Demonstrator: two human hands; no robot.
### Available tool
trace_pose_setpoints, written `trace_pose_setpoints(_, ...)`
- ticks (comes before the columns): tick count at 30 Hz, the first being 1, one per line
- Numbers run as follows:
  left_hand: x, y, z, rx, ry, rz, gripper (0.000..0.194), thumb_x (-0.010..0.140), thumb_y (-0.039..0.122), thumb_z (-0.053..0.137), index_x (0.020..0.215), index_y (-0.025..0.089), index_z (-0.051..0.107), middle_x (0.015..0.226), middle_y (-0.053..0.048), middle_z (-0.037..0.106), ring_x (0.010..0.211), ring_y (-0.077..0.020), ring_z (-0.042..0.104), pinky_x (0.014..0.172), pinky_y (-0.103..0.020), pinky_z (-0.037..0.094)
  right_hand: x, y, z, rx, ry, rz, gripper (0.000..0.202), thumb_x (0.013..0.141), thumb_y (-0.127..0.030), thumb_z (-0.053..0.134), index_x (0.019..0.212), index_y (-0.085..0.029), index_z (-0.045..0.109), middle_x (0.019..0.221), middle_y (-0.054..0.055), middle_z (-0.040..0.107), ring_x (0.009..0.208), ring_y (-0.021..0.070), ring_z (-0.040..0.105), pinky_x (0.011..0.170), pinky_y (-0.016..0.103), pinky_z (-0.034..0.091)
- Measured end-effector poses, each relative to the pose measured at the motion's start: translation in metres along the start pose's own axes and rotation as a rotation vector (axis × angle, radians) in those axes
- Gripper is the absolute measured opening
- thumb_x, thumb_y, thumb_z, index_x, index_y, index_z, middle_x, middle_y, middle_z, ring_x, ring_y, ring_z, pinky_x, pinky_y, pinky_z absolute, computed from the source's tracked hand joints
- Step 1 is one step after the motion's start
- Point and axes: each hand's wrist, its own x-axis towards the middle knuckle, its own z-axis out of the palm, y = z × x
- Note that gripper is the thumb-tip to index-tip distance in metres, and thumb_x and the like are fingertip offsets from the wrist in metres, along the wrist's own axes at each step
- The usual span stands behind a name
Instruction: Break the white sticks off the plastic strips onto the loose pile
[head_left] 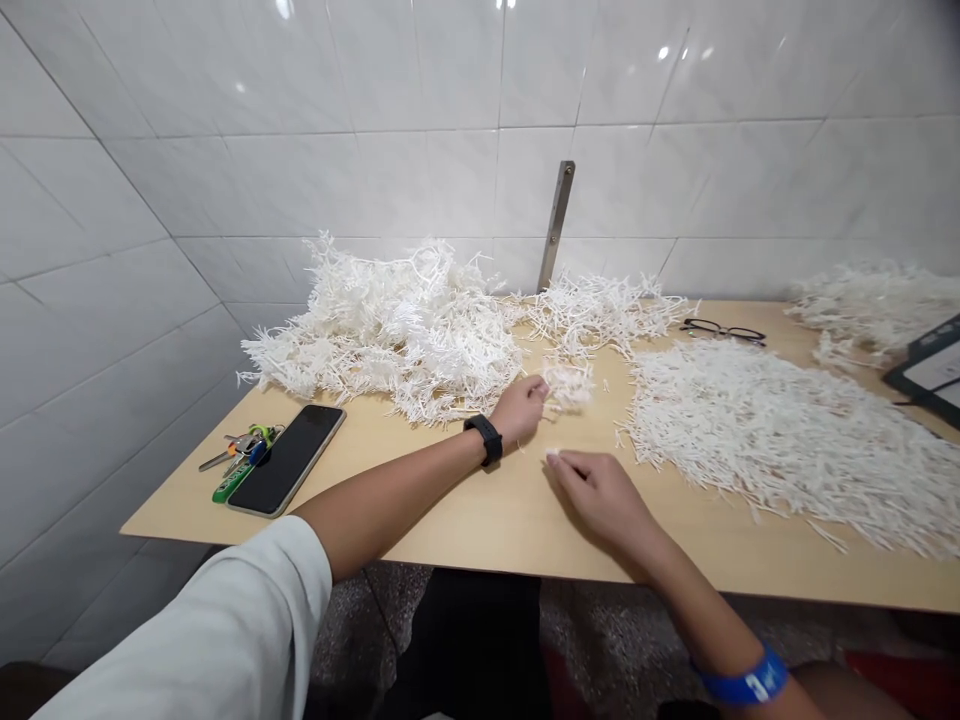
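Note:
My left hand [519, 408], with a black watch on its wrist, is closed in a pinch on a white branched plastic piece [571, 388] that looks blurred. Nearer the table's front edge, my right hand [606, 492] has its thumb and fingers pressed together. Something pale shows at its fingertips, too small to make out. Behind my left hand rises a tall heap of white branched plastic pieces [405, 325]. To the right of my right hand spreads a wide, flatter pile of short white pieces [787, 430].
On the wooden table [465, 510], a phone [289, 458] lies at the left beside a bunch of keys [244, 455]. Eyeglasses [724, 330] sit behind the flat pile. A smaller white heap [600, 308] is near a metal bracket [556, 225]; a dark-framed object [934, 370] is far right.

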Motion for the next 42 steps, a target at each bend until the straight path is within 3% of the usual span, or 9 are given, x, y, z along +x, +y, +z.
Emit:
trace_pose_setpoints(3,0.004,0.0,0.0,-0.09,0.006,-0.035,0.024,0.091,0.025,0.045,0.068,0.018,0.043,0.059,0.004,0.042,0.057,-0.009,0.039,0.054,-0.022,0.029,-0.022,0.001,-0.003,-0.074,-0.061,-0.051,0.043,0.096,-0.043,0.038,0.06,-0.022,0.048,0.056,0.001,0.055,0.054,0.0171,0.048,0.054,0.029,0.028)
trace_pose_setpoints(8,0.0,0.001,0.005,-0.506,-0.222,-0.139,0.022,0.091,0.038,0.052,0.084,0.02,0.042,0.057,0.007,0.046,0.044,-0.0047,0.041,0.047,-0.017,0.031,-0.018,0.042,-0.057,-0.556,0.291,0.079,0.027,0.087,-0.025,0.045,0.099,-0.021,0.068,0.079,0.011,0.07,0.062,0.0243,0.057,0.055,0.032,0.033)
trace_pose_setpoints(13,-0.004,0.004,0.003,-0.565,-0.255,-0.091,0.026,0.088,0.039,0.057,0.079,0.017,0.045,0.059,0.005,0.049,0.046,-0.0045,0.044,0.048,-0.018,0.036,0.003,0.065,-0.1,-0.858,0.465,0.118,0.059,0.078,-0.011,0.042,0.137,-0.007,0.05,0.094,0.019,0.07,0.079,0.0303,0.06,0.063,0.037,0.037)
trace_pose_setpoints(18,-0.008,0.008,-0.001,-0.479,-0.282,-0.032,0.033,0.086,0.043,0.058,0.071,0.016,0.047,0.058,0.004,0.046,0.048,-0.0046,0.039,0.049,-0.019,0.033,0.009,0.03,-0.073,-0.46,0.519,-0.038,0.028,0.089,-0.029,0.045,0.098,-0.017,0.068,0.093,0.013,0.071,0.078,0.0254,0.061,0.072,0.037,0.044)
trace_pose_setpoints(24,-0.011,0.009,-0.003,-0.373,-0.322,0.051,0.031,0.088,0.043,0.053,0.074,0.016,0.05,0.06,0.004,0.044,0.053,-0.0068,0.038,0.055,-0.021,0.034,0.025,0.004,-0.029,0.358,0.225,0.24,0.038,0.081,-0.057,0.061,0.086,-0.02,0.067,0.071,0.004,0.065,0.056,0.0166,0.054,0.052,0.03,0.04)
trace_pose_setpoints(28,-0.013,0.011,-0.003,-0.215,-0.301,0.161,0.025,0.089,0.036,0.048,0.075,0.016,0.053,0.067,0.002,0.05,0.063,-0.01,0.044,0.062,-0.023,0.036,0.033,0.005,-0.018,0.755,0.183,0.349,0.047,0.077,-0.064,0.062,0.066,-0.02,0.054,0.054,-0.003,0.051,0.042,0.0092,0.039,0.042,0.025,0.028)
trace_pose_setpoints(33,-0.014,0.009,0.001,-0.105,-0.266,0.174,0.023,0.09,0.031,0.044,0.074,0.016,0.051,0.07,0.001,0.053,0.067,-0.0119,0.046,0.066,-0.025,0.037,0.025,0.008,-0.016,0.645,0.084,0.243,0.043,0.081,-0.054,0.062,0.06,-0.021,0.045,0.05,-0.005,0.043,0.044,0.0088,0.034,0.045,0.025,0.025)
trace_pose_setpoints(38,-0.006,-0.001,0.004,-0.051,-0.222,0.142,0.02,0.089,0.028,0.043,0.074,0.017,0.05,0.071,0.001,0.055,0.068,-0.0129,0.049,0.066,-0.025,0.038,0.006,-0.003,-0.004,0.302,0.149,0.142,0.04,0.086,-0.043,0.052,0.058,-0.023,0.032,0.055,-0.005,0.032,0.053,0.0119,0.032,0.051,0.026,0.025)
trace_pose_setpoints(42,0.001,-0.001,-0.001,-0.095,-0.151,0.073,0.021,0.088,0.03,0.045,0.073,0.017,0.052,0.065,0.002,0.048,0.062,-0.0113,0.042,0.062,-0.024,0.035,-0.01,-0.005,-0.003,0.165,0.067,0.112,0.036,0.091,-0.04,0.044,0.06,-0.022,0.038,0.055,-0.002,0.042,0.055,0.0151,0.042,0.054,0.028,0.03)
